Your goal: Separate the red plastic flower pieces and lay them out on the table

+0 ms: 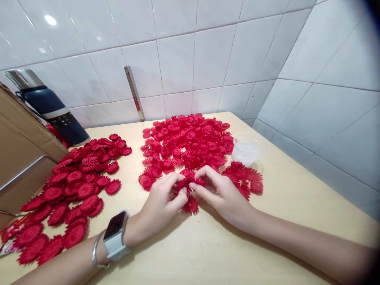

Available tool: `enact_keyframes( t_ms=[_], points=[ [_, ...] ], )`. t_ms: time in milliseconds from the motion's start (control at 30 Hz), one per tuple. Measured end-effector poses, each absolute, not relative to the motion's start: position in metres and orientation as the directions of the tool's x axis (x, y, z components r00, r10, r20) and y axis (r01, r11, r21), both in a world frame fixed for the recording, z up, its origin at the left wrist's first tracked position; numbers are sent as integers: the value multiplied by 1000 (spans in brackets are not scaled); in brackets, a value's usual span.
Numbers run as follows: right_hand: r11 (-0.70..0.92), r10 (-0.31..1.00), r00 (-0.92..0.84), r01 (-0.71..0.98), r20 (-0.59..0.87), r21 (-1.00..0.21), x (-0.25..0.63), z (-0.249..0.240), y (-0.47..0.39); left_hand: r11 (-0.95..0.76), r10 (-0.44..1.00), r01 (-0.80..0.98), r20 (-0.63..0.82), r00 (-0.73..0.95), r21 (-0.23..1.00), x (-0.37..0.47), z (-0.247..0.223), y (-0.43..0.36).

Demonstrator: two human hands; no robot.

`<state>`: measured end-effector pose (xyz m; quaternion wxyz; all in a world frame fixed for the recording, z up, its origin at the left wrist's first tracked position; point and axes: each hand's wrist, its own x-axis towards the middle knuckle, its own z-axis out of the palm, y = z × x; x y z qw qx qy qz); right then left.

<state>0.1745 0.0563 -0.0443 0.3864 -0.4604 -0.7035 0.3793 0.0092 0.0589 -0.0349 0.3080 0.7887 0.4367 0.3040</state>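
My left hand (166, 196) and my right hand (221, 194) meet over the near part of the table, both pinching red fabric flowers (187, 180) with jagged petal edges. Thumb and fingertips of each hand press on the red pieces, and the fingers partly hide them. Just below the fingertips, another red flower piece (190, 206) shows near the tabletop. Beyond my hands spreads a large heap of similar red flowers (192, 138). Close to my right hand lies a smaller group of flat red pieces (245, 178).
A clear plastic bowl (247, 150) stands right of the heap. Another pile of red flowers (80, 188) covers the left side. A dark blue thermos (61, 107) and a cardboard box (25, 122) are at the far left. Tiled walls (178, 59) border the table (237, 249).
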Motion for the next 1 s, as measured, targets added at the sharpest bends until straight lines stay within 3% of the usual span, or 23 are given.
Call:
enact_keyframes(
  t_ms=[100, 433, 700, 1000],
  points=[
    [294, 931, -316, 350, 183, -890, 175, -44, 56, -467, 862, 534, 229, 451, 705, 9, -35, 58],
    [260, 909, -408, 387, 89, -885, 174, -40, 57, -415, 855, 518, 125, 504, 748, 11, -32, 58],
    [117, 910, -412, 166, 39, -979, 176, -43, 59, -429, 830, 436, 155, 535, 791, 11, -33, 59],
    [-5, 907, -421, 9, -9, -1000, 177, -45, 59, -371, 821, 344, 132, 556, 863, 9, -33, 62]
  ],
)
